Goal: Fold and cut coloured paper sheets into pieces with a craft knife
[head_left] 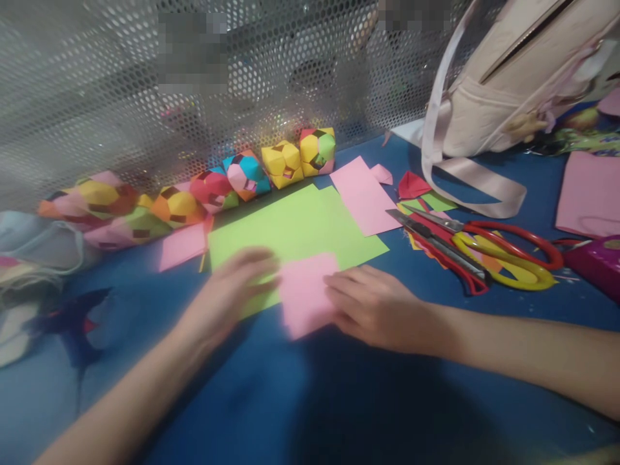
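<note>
A small square of pink paper [309, 294] lies between my two hands, over the near edge of light green sheets [264, 229]. At its right edge, my right hand [371, 307] has its fingers closed on the paper. My left hand [239, 284] is at the paper's left edge, above the green sheet. Motion blurs the left fingers, so I cannot make out whether they grip the paper. Behind and to the right, a larger pink sheet [367, 197] overlaps the green ones. More small pink paper [183, 247] lies to the left.
Several folded paper balls, such as a yellow one [282, 161], line a perforated metal panel [271, 71]. Right on the blue table [232, 400] are scissors [508, 274], a cutter knife [440, 245] and a cream backpack [504, 97]. A dark blue glue gun [80, 323] appears blurred at left.
</note>
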A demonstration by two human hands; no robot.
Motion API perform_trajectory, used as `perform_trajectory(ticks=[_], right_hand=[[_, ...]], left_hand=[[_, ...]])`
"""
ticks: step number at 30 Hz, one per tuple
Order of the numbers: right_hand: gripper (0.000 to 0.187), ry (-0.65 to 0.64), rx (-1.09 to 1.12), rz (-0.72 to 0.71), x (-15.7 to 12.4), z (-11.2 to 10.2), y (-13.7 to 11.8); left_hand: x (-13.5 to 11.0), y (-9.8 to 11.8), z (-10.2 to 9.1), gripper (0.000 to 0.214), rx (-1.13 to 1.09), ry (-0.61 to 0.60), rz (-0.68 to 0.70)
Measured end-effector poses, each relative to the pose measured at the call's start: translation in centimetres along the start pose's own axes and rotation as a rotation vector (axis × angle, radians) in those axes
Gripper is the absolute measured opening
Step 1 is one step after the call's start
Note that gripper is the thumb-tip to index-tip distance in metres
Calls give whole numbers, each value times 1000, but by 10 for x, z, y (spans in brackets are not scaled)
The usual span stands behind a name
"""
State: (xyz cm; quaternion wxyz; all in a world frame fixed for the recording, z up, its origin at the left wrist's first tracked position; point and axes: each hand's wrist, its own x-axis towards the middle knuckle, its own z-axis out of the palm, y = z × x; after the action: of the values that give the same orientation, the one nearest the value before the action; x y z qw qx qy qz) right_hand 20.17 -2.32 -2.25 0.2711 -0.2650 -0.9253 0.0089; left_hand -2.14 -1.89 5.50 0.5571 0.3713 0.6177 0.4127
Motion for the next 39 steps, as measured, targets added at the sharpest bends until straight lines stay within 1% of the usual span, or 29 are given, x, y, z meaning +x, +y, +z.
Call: perform_trajectory(ticks=[2,3,4,5,7,8,9,10,12,13,15,20,26,29,32,36,39], right_hand=[[24,6,131,33,2,-3,1],[23,26,235,83,4,-6,3],[23,58,361,173,7,-9,5],[22,93,499,294,11,-13,9],[20,151,779,586,18,-21,18],[20,168,912,715,21,-24,24],[21,185,1046,814,24,-27,30],[22,199,1178,879,26,-28,36],[22,209,1404,944,29,-29,44],[22,204,1484,954,30,-29,46],[22,199,1559,970,30,-27,45],[16,255,1652,1032,32,-20,30],[11,278,1718,1021,32,-13,26],[13,265,1694,986,31,-11,26],[19,220,1597,965,28,-8,25],[40,97,1427,863,25,-6,24],[47,16,1414,812,24,-6,23]], left_hand=[[-1,3,0,31,9,9,-4],[-1,4,0,31,9,10,-17],[-2,5,0,31,11,11,-28],[-2,5,1,31,16,13,-37],[-1,5,2,31,28,20,-43],[-1,5,3,31,29,24,-43],[-1,5,3,32,25,26,-43],[-1,5,4,33,21,26,-47],[-1,4,5,35,8,23,-49],[-1,4,6,35,2,21,-51],[-1,3,7,35,-5,16,-49],[2,-3,6,30,-11,8,-17],[4,-7,7,30,-19,-3,-21],[3,-9,10,28,-50,-20,-35],[1,-13,14,29,-48,-50,-41],[0,-21,15,35,12,-112,17],[0,-26,13,40,71,-163,44]])
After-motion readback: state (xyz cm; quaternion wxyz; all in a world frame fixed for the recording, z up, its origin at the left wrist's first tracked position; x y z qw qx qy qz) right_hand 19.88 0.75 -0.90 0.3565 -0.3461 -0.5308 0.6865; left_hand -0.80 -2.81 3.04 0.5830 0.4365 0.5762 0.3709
